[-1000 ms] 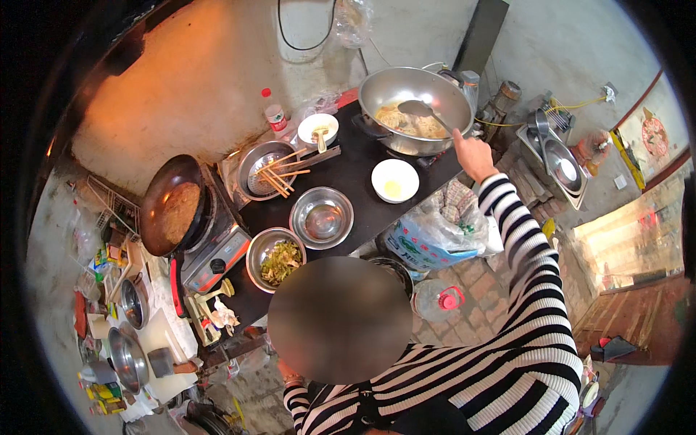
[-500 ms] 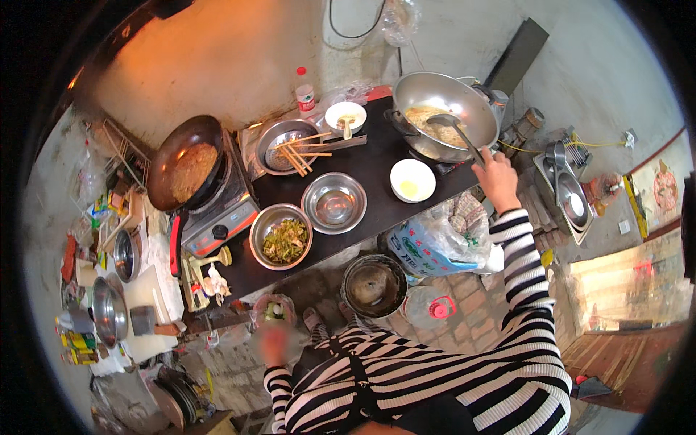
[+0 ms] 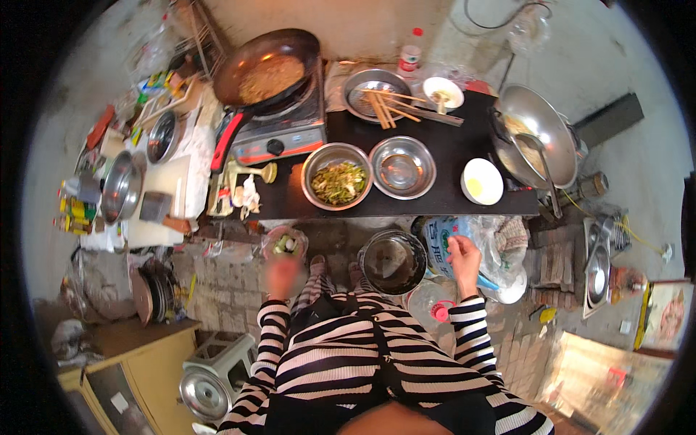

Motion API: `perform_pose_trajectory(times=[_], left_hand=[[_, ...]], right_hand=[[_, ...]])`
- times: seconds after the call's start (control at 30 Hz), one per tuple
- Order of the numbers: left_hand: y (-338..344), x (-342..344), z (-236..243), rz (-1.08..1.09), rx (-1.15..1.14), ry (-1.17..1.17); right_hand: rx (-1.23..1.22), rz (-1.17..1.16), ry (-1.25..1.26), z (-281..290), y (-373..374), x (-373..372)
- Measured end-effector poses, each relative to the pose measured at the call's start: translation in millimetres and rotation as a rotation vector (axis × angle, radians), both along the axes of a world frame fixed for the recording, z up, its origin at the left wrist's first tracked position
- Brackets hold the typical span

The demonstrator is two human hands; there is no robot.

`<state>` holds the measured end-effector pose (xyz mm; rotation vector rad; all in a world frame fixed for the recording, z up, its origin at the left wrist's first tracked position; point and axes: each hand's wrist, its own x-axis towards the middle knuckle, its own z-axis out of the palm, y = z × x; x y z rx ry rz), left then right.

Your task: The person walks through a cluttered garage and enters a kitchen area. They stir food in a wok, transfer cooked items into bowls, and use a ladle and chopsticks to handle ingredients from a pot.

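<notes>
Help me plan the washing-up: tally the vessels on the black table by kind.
Steel bowls: 3
White bowls: 2
Woks: 1
Total: 6

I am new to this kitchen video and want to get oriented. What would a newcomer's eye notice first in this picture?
First, the long black table crowded with steel bowls, one bowl of chopped greens near its middle. At its far left a dark frying pan sits on a burner, and at its right end stands a big steel wok. Below, the right hand is raised open beside a plastic bag; the left hand is blurred.
</notes>
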<state>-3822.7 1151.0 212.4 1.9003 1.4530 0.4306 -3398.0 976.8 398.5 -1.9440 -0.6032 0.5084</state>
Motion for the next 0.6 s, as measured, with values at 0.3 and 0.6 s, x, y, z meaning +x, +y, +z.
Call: perform_pose_trajectory(times=[0.3, 0.6], left_hand=[[8, 1, 38, 0.151, -0.209, -0.413], [61, 4, 102, 0.282, -0.430, -0.651]], right_hand=[[-0.042, 0.104, 0.286, -21, 42, -45], [0.060, -0.215, 0.784, -53, 119, -64]])
